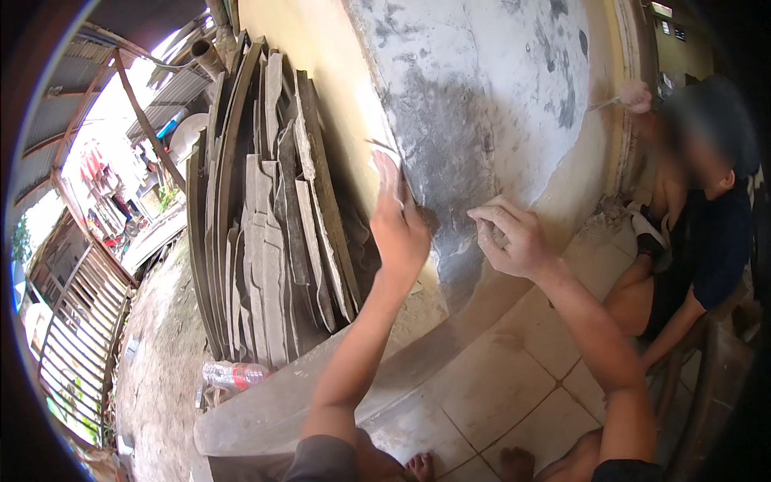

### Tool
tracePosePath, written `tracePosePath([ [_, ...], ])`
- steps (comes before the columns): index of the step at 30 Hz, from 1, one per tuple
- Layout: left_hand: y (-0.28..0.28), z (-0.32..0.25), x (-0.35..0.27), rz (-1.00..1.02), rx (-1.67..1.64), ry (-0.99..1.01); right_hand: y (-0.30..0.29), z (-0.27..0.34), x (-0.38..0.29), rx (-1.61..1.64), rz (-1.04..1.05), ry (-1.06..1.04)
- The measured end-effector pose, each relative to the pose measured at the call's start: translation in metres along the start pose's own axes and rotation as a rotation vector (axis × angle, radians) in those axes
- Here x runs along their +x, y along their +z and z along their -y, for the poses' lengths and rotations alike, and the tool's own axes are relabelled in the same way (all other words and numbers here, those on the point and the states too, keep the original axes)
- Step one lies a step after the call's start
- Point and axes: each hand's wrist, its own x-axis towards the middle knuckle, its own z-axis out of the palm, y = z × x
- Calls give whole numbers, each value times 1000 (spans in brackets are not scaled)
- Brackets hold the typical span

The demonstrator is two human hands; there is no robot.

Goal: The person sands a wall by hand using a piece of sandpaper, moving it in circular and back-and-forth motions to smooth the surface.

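Note:
My left hand (pixel 399 232) is raised at the outer corner of the wall, its fingers pointing up along the edge. Under its fingertips is a thin flat sheet (pixel 390 154) with a dark edge; its kind cannot be told. Grey and white patches cover the stripped wall face (pixel 458 132), and cream paint remains around them. My right hand (pixel 509 236) is close to the lower part of this face, with thumb and forefinger curved and a gap between them. Nothing shows in it. Pale dust coats its fingers.
Broken corrugated roofing sheets (pixel 265 241) lean against the wall on the left. A plastic bottle (pixel 235 375) lies beside the raised ledge (pixel 271 416). At right, a seated person (pixel 692 241) holds a thin tool (pixel 604 104) to the wall. Rubble (pixel 608 211) lies on the tiled floor (pixel 500 391).

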Motion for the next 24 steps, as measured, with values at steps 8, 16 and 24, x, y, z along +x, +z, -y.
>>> tracePosePath([
  [8,-13,5,-54,229,43,69,-12,-11,-17,-70,16,-6],
  [16,-16,9,-55,229,-13,68,-7,-1,0,-69,0,-50],
  [24,-29,24,-110,483,72,77,12,2,2,-65,-52,-75],
])
